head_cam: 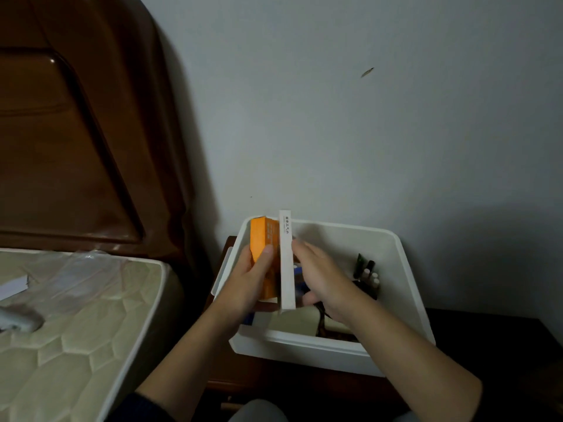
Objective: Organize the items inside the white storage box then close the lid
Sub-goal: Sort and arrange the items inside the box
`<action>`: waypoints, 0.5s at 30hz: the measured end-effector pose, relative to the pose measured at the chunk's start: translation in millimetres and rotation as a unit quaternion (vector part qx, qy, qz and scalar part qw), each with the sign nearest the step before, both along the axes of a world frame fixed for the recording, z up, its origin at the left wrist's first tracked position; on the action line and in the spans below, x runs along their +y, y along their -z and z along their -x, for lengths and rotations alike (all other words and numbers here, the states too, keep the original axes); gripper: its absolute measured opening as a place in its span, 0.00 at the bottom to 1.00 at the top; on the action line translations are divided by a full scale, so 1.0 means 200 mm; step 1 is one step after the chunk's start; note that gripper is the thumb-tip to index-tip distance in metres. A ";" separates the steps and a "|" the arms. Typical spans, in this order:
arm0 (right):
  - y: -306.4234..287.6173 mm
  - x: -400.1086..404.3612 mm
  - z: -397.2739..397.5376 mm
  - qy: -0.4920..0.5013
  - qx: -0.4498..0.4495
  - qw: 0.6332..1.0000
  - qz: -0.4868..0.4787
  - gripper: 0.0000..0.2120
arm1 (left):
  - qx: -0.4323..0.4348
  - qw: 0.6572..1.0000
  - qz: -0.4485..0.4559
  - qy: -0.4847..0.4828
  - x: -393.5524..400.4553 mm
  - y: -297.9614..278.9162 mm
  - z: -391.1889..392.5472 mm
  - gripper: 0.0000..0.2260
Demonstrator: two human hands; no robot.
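Open white plastic storage box point(393, 248) sits on dark wooden tabletop point(493, 345) against pale wall point(335, 102), just beside the bed; no lid on it. Left hand point(251, 284) grips an upright orange cardboard carton point(262, 239), thumb across its front face, fingers wrapped behind; grip closed round the carton. Right hand point(320, 278) presses against the side of a tall thin white cardboard carton point(287, 260) with small dark print near its top; fingers lie along the carton's right face, thumb low near its base; grip partly curled on the carton, how tightly cannot tell. The two cartons stand upright and touching, side by side, above the left part of the box, their tops higher than the box rim.

Inside the box at right: cluster of small dark bottles with white caps point(368, 274); a blue item point(300, 284) half hidden behind the right hand; pale flat item point(292, 322) and dark cord point(320, 324) at the near side, details unclear.

Left of the box: quilted cream mattress point(76, 330) with clear plastic film point(85, 278) on it, white paper strip point(13, 287) and blurred white object point(18, 319) near its left edge; glossy brown wooden headboard point(70, 132) behind.
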State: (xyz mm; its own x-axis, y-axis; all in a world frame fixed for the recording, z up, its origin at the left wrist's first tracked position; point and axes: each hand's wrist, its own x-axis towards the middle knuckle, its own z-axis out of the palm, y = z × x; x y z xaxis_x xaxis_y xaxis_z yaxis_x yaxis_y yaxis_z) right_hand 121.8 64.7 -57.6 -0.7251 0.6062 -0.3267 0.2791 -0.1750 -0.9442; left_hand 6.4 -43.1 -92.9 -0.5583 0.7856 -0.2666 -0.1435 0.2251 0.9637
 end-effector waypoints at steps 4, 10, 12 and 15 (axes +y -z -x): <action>-0.01 -0.01 0.03 -0.018 0.052 0.991 0.126 0.17 | -0.017 1.000 -0.021 0.014 -0.08 -0.02 0.04 0.22; 0.09 0.04 0.12 -0.041 0.099 0.975 0.193 0.20 | 0.050 0.989 -0.103 -0.091 -0.12 0.00 0.10 0.36; 0.16 0.06 0.16 -0.025 0.063 0.988 0.136 0.13 | 0.092 0.971 -0.143 -0.165 -0.12 0.01 0.11 0.37; 0.32 0.05 0.25 -0.068 -0.118 0.991 -0.004 0.10 | 0.138 0.948 -0.170 -0.232 -0.12 0.04 0.10 0.40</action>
State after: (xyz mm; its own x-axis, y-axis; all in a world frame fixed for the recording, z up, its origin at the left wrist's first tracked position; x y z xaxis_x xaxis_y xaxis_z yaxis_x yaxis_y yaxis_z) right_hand 72.4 74.5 -122.5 -0.7042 0.5121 -0.4917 0.5121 -0.1133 -0.8514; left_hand -14.5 -66.5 -101.2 -0.8763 0.4529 0.1644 0.1171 -0.1308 0.9845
